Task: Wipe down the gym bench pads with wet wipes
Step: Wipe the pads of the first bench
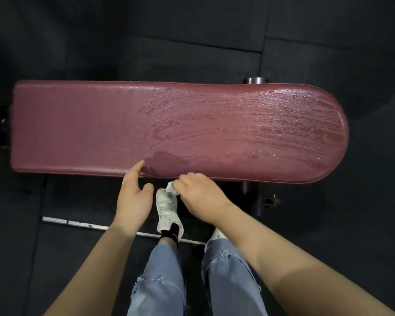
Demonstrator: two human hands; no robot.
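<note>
Bench pad (78, 128) runs crossways in front of me, right half streaky wet, left half dry. My right hand (201, 197) pinches the wet wipe (170, 187) at the near edge; left hand (135, 190) is relaxed, fingertip touching the pad. I'd overlap long strokes leftward.

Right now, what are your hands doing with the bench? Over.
Left hand open, fingertips on the bench pad edge. Right hand holds the wipe. Round end wet, square end dry.
</note>
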